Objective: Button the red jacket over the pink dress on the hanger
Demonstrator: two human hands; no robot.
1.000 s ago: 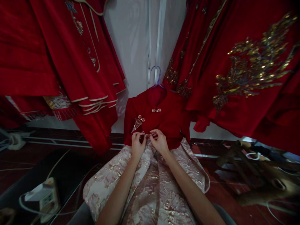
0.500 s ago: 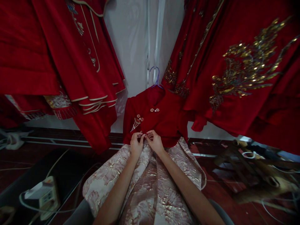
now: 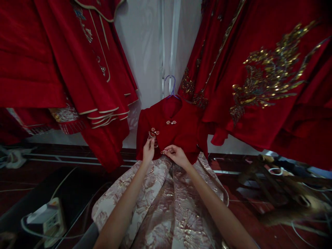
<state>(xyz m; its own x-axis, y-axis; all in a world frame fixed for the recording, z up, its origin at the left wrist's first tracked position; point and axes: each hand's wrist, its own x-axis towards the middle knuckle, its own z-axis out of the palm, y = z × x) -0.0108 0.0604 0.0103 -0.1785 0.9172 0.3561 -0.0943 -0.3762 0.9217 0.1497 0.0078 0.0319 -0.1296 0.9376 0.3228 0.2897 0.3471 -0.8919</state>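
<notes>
A short red jacket (image 3: 178, 135) hangs on a purple hanger (image 3: 173, 90) in front of me, over a pale pink-gold brocade skirt (image 3: 155, 200). A pearl clasp (image 3: 171, 122) lies near its collar. On the left of the chest is a beaded frog button with a tassel (image 3: 154, 132). The fingers of my left hand (image 3: 148, 151) are pinched at the tassel, covering part of it. Lower down, by the hem, my right hand (image 3: 178, 156) pinches a small beaded frog button (image 3: 163, 152) between thumb and fingertips.
Red garments (image 3: 101, 69) hang on the left, and a red garment with gold sequins (image 3: 269, 72) hangs on the right. A power strip (image 3: 54, 221) with cables sits on a black surface at lower left. Wooden legs (image 3: 282, 193) and loose wires are at lower right.
My left hand has left the lower button beside my right hand and moved up and left to the tassel. My right hand has shifted slightly right and down, still at the lower button.
</notes>
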